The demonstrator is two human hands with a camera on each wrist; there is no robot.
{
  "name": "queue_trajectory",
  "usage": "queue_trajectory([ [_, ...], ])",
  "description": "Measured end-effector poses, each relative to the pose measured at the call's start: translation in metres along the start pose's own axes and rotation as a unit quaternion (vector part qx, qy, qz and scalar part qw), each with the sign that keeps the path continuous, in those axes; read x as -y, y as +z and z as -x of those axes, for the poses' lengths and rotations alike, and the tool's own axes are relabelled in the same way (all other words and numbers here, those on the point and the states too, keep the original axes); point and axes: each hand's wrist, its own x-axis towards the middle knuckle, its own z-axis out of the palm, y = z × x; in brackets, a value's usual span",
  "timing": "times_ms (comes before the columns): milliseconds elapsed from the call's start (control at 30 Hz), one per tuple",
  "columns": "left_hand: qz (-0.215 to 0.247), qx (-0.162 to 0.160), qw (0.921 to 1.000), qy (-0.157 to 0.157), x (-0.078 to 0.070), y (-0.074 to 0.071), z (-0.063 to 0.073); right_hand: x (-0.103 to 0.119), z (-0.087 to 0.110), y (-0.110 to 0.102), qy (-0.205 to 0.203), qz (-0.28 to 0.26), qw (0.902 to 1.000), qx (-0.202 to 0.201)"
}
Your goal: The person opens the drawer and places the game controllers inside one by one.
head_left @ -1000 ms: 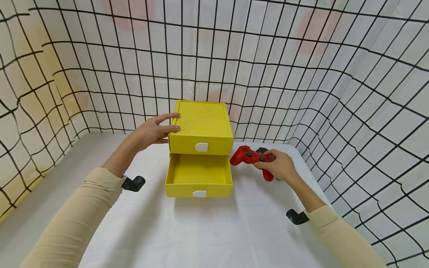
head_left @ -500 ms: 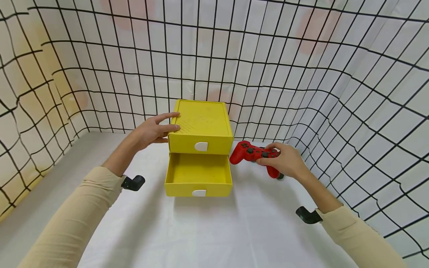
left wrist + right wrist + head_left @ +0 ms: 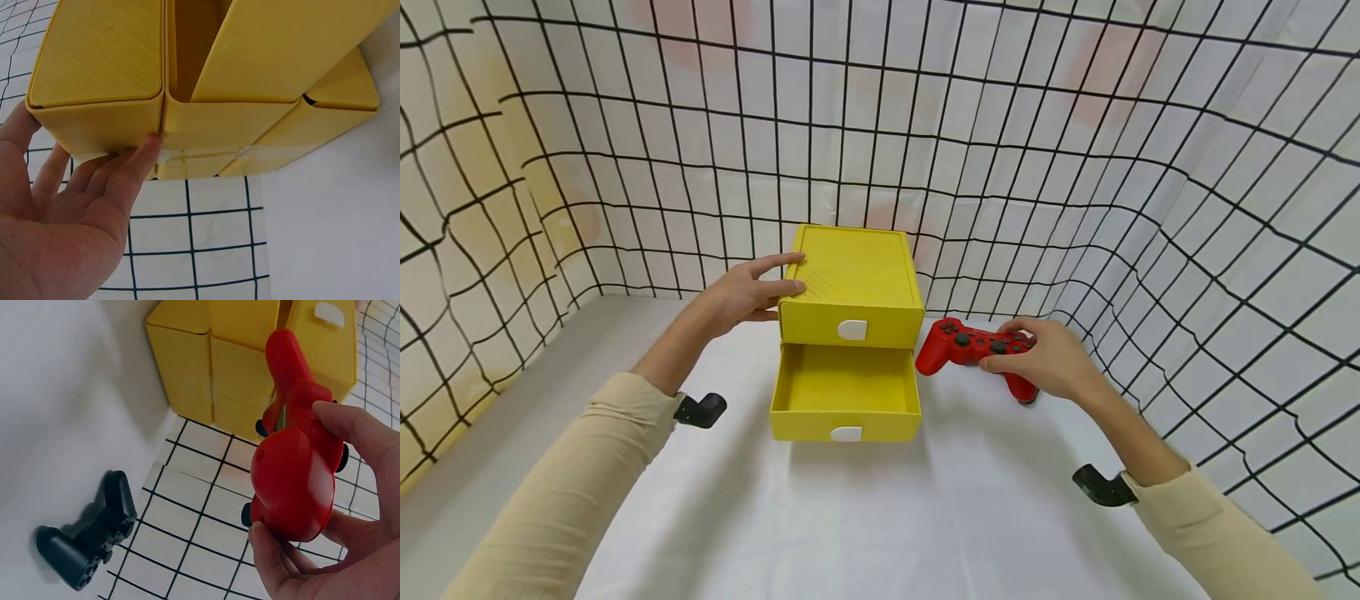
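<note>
A yellow drawer unit (image 3: 857,267) stands at mid-table. Its top drawer, with a white pull (image 3: 852,330), is closed, while a lower drawer (image 3: 846,387) is pulled out and shows its bare floor. My left hand (image 3: 733,298) rests on the unit's upper left corner, some fingers on top and others along the side. To the right of the unit, my right hand (image 3: 1048,358) pinches a red game controller (image 3: 951,343) by one end. In the right wrist view the red controller (image 3: 290,481) hangs above the table, apart from a black game controller (image 3: 94,534) lying there.
Black wire mesh (image 3: 865,125) encloses the back and both sides. A white cloth (image 3: 880,533) covers the table. Straps with black cameras (image 3: 700,410) sit at both wrists. In the head view the black controller is mostly hidden behind the red one.
My right hand has moved a little rightward with the red controller, which now covers more of the black one. The left hand and the drawer unit have stayed put.
</note>
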Motion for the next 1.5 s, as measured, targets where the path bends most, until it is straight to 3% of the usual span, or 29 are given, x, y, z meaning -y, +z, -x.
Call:
queue_trajectory([
  [1167, -0.005, -0.002, 1.0000, 0.000, 0.001, -0.001, -0.002, 0.031, 0.011, 0.001, -0.015, 0.005, 0.9982, 0.057],
  [1500, -0.008, -0.003, 1.0000, 0.000, -0.001, 0.001, 0.000, 0.044, 0.013, 0.006, -0.027, -0.026, 0.9972, 0.065],
])
